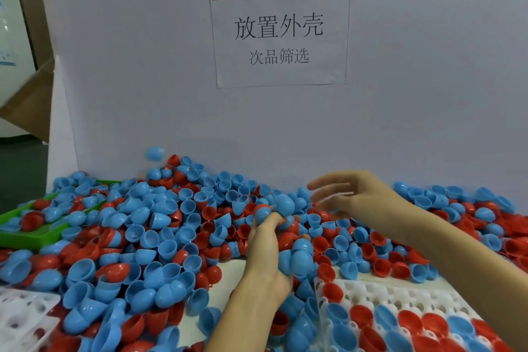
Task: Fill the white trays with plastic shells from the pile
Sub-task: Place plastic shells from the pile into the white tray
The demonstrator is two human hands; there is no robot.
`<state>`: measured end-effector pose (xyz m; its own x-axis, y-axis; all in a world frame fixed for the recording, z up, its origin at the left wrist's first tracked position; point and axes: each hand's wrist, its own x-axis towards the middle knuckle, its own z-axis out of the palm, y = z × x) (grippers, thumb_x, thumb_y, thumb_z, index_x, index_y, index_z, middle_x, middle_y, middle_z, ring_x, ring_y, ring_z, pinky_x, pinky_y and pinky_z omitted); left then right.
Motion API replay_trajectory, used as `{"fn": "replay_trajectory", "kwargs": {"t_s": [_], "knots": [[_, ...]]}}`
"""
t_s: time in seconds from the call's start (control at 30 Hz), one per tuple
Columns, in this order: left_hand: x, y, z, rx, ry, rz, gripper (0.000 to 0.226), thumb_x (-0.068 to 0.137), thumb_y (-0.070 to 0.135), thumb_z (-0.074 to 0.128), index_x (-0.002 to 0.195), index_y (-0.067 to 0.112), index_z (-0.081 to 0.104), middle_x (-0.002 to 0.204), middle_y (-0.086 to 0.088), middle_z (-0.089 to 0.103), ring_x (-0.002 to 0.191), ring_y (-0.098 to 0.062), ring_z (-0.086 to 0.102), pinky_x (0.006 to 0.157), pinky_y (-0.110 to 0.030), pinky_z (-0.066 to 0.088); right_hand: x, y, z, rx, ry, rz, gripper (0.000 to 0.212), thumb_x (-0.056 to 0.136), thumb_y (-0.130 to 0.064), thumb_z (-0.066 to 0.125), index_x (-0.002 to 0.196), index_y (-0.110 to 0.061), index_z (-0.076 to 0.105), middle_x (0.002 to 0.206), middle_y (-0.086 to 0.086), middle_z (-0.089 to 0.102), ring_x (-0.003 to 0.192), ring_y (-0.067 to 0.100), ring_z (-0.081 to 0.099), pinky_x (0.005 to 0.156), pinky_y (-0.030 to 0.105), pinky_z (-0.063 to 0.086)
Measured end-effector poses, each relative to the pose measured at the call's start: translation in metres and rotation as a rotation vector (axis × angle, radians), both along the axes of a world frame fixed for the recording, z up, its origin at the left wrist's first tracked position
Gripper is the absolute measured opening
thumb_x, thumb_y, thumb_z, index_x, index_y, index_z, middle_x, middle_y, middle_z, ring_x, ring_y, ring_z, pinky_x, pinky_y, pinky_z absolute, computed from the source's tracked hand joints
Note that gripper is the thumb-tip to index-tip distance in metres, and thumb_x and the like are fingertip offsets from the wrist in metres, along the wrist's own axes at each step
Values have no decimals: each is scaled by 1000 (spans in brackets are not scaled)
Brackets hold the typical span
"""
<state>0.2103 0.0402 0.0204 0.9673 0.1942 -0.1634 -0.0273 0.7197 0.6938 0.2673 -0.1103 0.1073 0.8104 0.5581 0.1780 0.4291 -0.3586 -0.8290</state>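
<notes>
Basically, pile [171, 223] of blue & red shells covers the table; left hand [268, 248] has fingers curled round several blue shells [297, 257]. Right hand [351, 194] hovers w/ fingers apart, blurred. Best: seat them cup-up in white tray [400, 297], nr right. Wall sign [280, 31]: "放置外壳 / 次品筛选".

Head view, close above pile [171, 223]

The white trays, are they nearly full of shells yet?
Not yet. The near white tray holds some red and blue shells, with empty holes along its top. The left hand grips a bunch of shells; the right hand hovers open. A big pile remains.
</notes>
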Motion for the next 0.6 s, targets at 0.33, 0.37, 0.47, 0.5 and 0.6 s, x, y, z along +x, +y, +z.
{"fn": "replay_trajectory", "kwargs": {"t_s": [0.33, 0.37, 0.47, 0.5, 0.6], "knots": [[0, -14, -4, 417, -74, 46, 20, 95, 23, 65, 112, 33, 67, 101, 2, 78, 100, -20, 73, 90, -46, 59, -8, -4, -23, 35, -161, 79, 21, 92, -36, 65, 112, -32, 70, 86, -2, 70, 83, 20, 72, 67, 28, 59], [-1, -15, -4, 451, -87, 41, 20, 96, 23, 65, 112, 35, 67, 101, 5, 77, 101, -17, 73, 92, -44, 59, -8, -3, -23, 2, -203, 70, 16, 92, -33, 67, 107, -29, 72, 84, -2, 71, 81, 22, 72, 69, 30, 60], [-2, -15, -2, 468, -107, 16, 23, 96, 21, 65, 115, 34, 68, 103, 4, 77, 99, -14, 73, 86, -38, 60, -7, -5, -25, 6, -199, 13, 8, 94, -26, 66, 97, -25, 73, 84, -4, 75, 78, 13, 73, 69, 23, 59], [-2, -14, -1, 458, -119, 6, 23, 96, 20, 65, 115, 34, 69, 104, 2, 77, 99, -16, 74, 83, -37, 61, -7, -6, -26, 20, -161, 11, 8, 94, -24, 66, 97, -23, 73, 85, -5, 76, 78, 11, 73, 69, 20, 58], [-3, -13, 0, 387, -139, -36, 24, 95, 19, 66, 114, 32, 70, 106, -6, 77, 94, -25, 75, 82, -44, 61, -5, -9, -30, 59, -60, 8, 9, 95, -19, 65, 98, -18, 73, 92, -2, 76, 83, 13, 74, 72, 20, 58]]}}
